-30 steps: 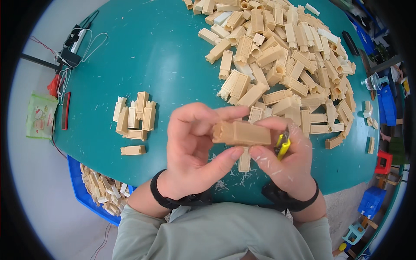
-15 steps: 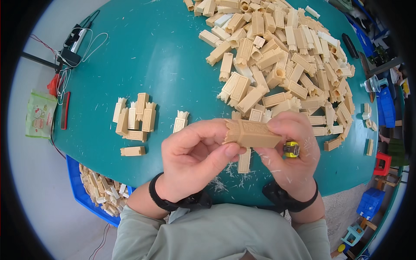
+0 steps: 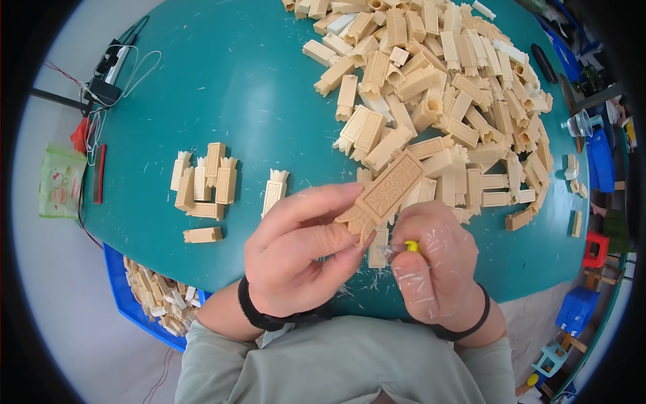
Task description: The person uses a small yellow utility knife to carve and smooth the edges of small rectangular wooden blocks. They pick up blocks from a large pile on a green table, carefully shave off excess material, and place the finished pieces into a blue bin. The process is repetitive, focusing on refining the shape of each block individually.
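Observation:
My left hand [image 3: 303, 252] pinches a tan plastic block [image 3: 389, 188] by its jagged, crown-like end. The block is tilted up to the right, its panel of raised ornament facing up. Close by on the right, my right hand [image 3: 434, 259] is wrapped around a yellow-handled cutter [image 3: 412, 246]; most of the cutter is hidden in the fist, and its thin tip, blurred, points toward the block's jagged end. Pale shavings cling to my right hand. Beneath the hands a lighter block [image 3: 378, 249] lies on the green table [image 3: 269, 87].
A big heap of similar blocks [image 3: 464, 94] covers the far right. One single block [image 3: 274, 192] and a small group of blocks [image 3: 214, 161] lie on the left. Below the table's left edge stands a blue bin [image 3: 124, 296] full of pieces. A power strip [image 3: 111, 71] sits far left.
The held block has turned from level to slanting, its plain end now up and right. My right hand has let go of it and closed around the yellow-handled cutter.

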The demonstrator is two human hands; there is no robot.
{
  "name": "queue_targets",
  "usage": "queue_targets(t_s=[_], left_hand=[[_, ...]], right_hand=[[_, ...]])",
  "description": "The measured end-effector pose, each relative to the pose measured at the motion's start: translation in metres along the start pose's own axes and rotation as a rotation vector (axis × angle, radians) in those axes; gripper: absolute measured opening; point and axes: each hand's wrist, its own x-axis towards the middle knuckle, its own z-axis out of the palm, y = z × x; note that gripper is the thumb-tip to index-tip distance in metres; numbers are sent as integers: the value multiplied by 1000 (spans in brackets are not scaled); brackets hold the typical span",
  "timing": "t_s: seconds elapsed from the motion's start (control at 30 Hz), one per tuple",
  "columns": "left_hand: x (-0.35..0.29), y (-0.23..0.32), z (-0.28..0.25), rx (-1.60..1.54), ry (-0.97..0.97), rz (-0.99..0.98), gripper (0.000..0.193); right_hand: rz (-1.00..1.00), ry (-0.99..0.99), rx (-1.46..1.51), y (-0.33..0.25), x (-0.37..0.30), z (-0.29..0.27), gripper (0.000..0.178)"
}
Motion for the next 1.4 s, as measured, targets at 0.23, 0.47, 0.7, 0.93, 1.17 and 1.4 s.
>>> queue_targets(t_s=[0.23, 0.47, 0.7, 0.93, 1.17, 1.4], left_hand=[[0, -2, -2, 118, -30, 88, 28], [-2, 0, -1, 213, -13, 100, 27], [1, 3, -1, 248, -32, 103, 24], [1, -2, 0, -217, -115, -442, 21], [15, -15, -19, 662, -385, -570, 11], [18, -28, -41, 1154, -198, -418, 20]], right_hand=[[43, -1, -34, -3, 0, 3, 22], [40, 0, -81, -2, 0, 2, 21], [54, 16, -116, 1, 3, -1, 20], [260, 125, 176, 5, -1, -5, 10], [377, 136, 229, 8, -4, -9, 11], [350, 135, 201, 7, 2, -8, 14]])
